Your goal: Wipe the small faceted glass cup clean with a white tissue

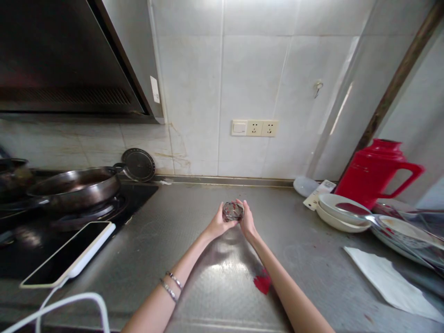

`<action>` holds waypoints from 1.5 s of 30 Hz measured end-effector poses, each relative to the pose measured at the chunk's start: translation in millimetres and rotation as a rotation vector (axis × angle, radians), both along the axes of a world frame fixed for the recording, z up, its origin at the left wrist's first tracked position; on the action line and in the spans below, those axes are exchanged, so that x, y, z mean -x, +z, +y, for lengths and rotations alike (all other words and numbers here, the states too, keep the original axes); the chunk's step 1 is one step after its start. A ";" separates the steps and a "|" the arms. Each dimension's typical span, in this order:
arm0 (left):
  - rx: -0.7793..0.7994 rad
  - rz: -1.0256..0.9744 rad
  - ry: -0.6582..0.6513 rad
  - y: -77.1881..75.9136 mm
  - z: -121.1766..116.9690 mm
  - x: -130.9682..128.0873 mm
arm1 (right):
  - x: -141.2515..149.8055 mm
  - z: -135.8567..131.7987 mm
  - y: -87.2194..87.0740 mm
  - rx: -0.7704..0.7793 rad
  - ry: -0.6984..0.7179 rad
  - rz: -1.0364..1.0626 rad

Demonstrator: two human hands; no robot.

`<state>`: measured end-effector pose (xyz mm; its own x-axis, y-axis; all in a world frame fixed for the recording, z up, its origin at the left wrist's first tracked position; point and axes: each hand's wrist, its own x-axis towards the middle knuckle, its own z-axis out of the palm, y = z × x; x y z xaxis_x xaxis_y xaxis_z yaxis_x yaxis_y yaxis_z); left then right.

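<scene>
Both my hands are wrapped around a small round glass-like container (233, 211), dark and shiny with bits of red; its exact kind cannot be made out. My left hand (219, 223) grips its left side, with the thumb along the near edge. From the right, my right hand (247, 221) closes on it, fingertips at the far rim. The container is over the middle of the steel counter (166, 231). A red scrap (262, 282) lies beside my right forearm.
At left, a pan (78, 185) stands on the black hob, with a phone (69, 254) and white cable nearer me. To the right are a red thermos jug (374, 173), stacked bowls (343, 217), plates (402, 231) and a white paper napkin (388, 277). The tiled wall bounds the back.
</scene>
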<state>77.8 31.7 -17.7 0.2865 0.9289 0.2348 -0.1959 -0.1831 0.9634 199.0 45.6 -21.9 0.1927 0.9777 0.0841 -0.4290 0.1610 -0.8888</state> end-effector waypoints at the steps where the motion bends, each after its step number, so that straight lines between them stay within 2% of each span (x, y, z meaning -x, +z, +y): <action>1: -0.013 0.002 -0.042 0.1 -0.9 -0.4 | -2.1 -0.1 1.1 0.008 -0.004 0.006; 4: -0.090 0.057 -0.088 -1.2 -2.5 -1.8 | -6.6 -2.4 5.3 0.001 -0.010 -0.021; 10: -0.213 0.279 0.109 1.4 -8.4 -1.6 | -6.7 -8.0 12.4 -0.020 0.060 -0.068; 16: -0.240 0.355 0.202 12.0 -17.4 -2.3 | -3.9 -9.1 13.8 -0.018 0.033 -0.066; 23: -0.133 0.319 0.430 3.5 -12.4 -4.9 | 4.5 -3.4 -2.4 -0.048 -0.065 -0.127; 30: -0.063 0.234 0.554 1.5 -2.4 2.3 | 19.2 -12.0 -11.0 -0.066 -0.043 -0.196; 34: -0.063 0.244 0.500 -1.5 -3.2 0.6 | 18.7 -7.6 -13.0 -0.083 -0.082 -0.218; 38: -0.093 0.249 0.314 -5.8 -7.5 -3.8 | 9.0 -0.4 -12.5 -0.093 -0.127 -0.190; 41: -0.140 0.211 0.183 -7.0 -8.3 -4.2 | 1.7 0.5 -6.8 -0.072 -0.132 -0.144; 45: -0.168 0.235 0.143 -3.6 -10.1 -2.1 | -1.5 -4.9 4.4 -0.042 -0.077 -0.087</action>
